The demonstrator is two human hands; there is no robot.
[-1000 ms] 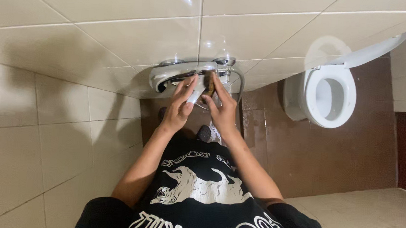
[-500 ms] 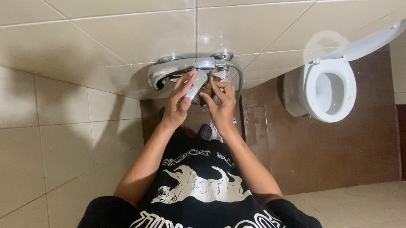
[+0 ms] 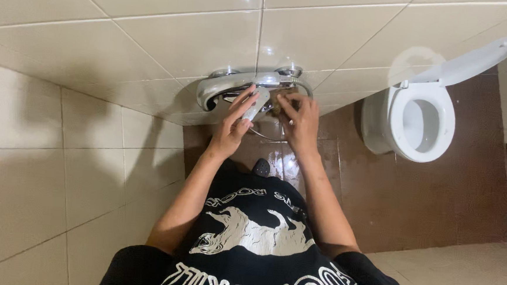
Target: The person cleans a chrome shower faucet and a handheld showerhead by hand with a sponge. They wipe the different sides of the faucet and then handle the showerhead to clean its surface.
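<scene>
Your left hand [image 3: 230, 132] reaches up to the chrome tap [image 3: 239, 86] on the tiled wall [image 3: 154, 36], fingers long and loosely spread, tips laid along the white lever [image 3: 256, 106] under the tap body. Your right hand [image 3: 301, 125] sits just beside it, fingers curled narrow around a small brown pad [image 3: 276, 107] pressed against the right end of the tap, near the hose [image 3: 304, 88]; only a sliver of the pad shows, so you cannot tell how firmly it is pinched. Room is tight: the wall corner closes in on your left, the tap juts out over both hands, and the two hands nearly touch. Open space lies to your right, over the wet brown floor [image 3: 380, 185]. The toilet [image 3: 422, 120] stands well apart on that side, lid [image 3: 476, 56] up, bowl showing nothing you can make out inside. Against half a second ago, your right hand has moved higher on the tap, and the pad is more hidden; your left hand holds the same spot on the lever.
</scene>
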